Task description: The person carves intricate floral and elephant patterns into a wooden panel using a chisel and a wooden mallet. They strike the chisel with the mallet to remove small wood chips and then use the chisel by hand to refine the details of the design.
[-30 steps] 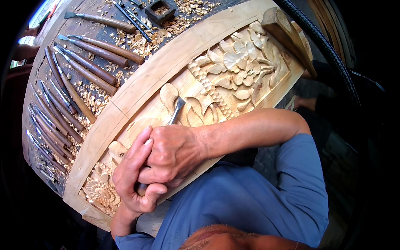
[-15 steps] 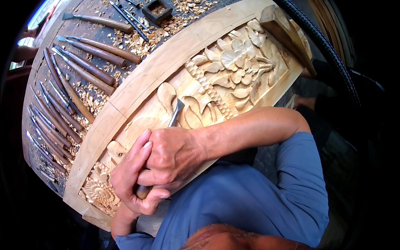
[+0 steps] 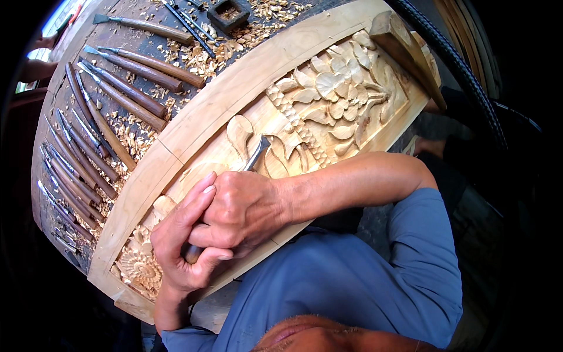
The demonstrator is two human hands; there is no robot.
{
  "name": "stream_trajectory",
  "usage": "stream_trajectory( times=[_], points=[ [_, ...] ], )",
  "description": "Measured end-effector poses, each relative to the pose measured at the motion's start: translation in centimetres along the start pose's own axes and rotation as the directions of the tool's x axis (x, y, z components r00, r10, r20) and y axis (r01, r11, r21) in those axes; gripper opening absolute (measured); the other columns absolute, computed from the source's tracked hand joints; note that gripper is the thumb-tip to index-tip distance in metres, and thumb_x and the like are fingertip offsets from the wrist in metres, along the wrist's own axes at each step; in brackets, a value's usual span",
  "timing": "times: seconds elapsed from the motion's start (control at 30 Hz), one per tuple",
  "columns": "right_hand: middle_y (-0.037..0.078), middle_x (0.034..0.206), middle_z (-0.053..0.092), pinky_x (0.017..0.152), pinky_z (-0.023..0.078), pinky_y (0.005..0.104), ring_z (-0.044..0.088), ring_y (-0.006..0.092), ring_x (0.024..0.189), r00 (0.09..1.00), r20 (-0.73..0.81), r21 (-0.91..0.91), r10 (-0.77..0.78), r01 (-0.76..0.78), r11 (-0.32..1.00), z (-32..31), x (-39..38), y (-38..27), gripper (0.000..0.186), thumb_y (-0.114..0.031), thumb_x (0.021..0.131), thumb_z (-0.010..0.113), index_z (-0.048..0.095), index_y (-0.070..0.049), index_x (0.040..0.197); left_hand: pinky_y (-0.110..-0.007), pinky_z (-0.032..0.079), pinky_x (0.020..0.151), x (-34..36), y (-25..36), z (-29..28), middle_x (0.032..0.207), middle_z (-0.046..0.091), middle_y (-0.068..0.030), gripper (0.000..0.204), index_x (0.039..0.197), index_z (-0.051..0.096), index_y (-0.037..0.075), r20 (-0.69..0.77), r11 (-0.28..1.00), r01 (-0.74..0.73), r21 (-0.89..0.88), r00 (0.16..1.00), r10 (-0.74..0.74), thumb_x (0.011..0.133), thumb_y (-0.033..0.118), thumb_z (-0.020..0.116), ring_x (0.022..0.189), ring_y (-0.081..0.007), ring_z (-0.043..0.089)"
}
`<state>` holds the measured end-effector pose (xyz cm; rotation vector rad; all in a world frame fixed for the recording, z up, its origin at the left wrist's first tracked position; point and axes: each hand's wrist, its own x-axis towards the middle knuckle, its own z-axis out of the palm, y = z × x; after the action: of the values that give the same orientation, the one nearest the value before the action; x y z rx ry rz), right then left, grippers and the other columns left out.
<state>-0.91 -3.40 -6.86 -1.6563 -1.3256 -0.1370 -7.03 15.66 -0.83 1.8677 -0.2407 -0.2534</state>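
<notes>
My right hand (image 3: 240, 208) is wrapped round a chisel (image 3: 257, 154), its forearm crossing over the panel from the right. The steel blade points away from me, its tip on the wood beside a raised, rounded leaf (image 3: 239, 134). My left hand (image 3: 182, 240) closes round the same chisel's wooden handle, pressed against the right fist; the rounded handle end shows between its thumb and fingers. Under both hands lies a pale carved wooden panel (image 3: 199, 126), with finished-looking flowers (image 3: 331, 88) in relief at the right and a round, petalled flower (image 3: 141, 267) at the lower left.
Several wooden-handled chisels (image 3: 141, 70) lie in rows on the dark workbench (image 3: 70, 44), among wood shavings (image 3: 205, 61). A small square dark box (image 3: 229, 14) stands at the back. A long wooden block (image 3: 404, 53) crosses the panel's right end, near a thick black braided hose (image 3: 463, 76).
The chisel tip has shifted slightly right and away from me along the carving, both hands still round it. The panel and bench sit slightly further right in the picture.
</notes>
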Motion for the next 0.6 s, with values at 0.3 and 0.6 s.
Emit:
stream_trajectory(
  times=[0.3, 0.6],
  points=[
    [0.003, 0.069, 0.059, 0.047, 0.050, 0.0373, 0.063, 0.0203, 0.055, 0.995, -0.001, 0.109, -0.096, 0.095, 0.990, -0.7, -0.3, -0.9, 0.037, -0.045, 0.095, 0.073, 0.061, -0.013, 0.080, -0.055, 0.056, 0.112, -1.3, 1.6, 1.5, 0.146, 0.062, -0.0456, 0.107, 0.148, 0.061, -0.013, -0.021, 0.992, -0.121, 0.039, 0.992, 0.122, 0.085, 0.070, 0.087, 0.136, -0.0564, 0.066],
    [0.004, 0.072, 0.061, 0.049, 0.051, 0.0375, 0.064, 0.0211, 0.056, 0.976, 0.102, 0.184, -0.191, 0.170, 0.968, -2.0, -0.7, -1.5, 0.038, -0.046, 0.096, 0.072, 0.062, -0.012, 0.083, -0.057, 0.053, 0.116, -4.8, 1.6, 5.9, 0.151, 0.055, -0.0492, 0.109, 0.153, 0.053, -0.013, -0.189, 0.996, -0.086, 0.033, 0.978, 0.091, 0.094, 0.076, 0.074, 0.141, -0.0581, 0.061]
  ],
)
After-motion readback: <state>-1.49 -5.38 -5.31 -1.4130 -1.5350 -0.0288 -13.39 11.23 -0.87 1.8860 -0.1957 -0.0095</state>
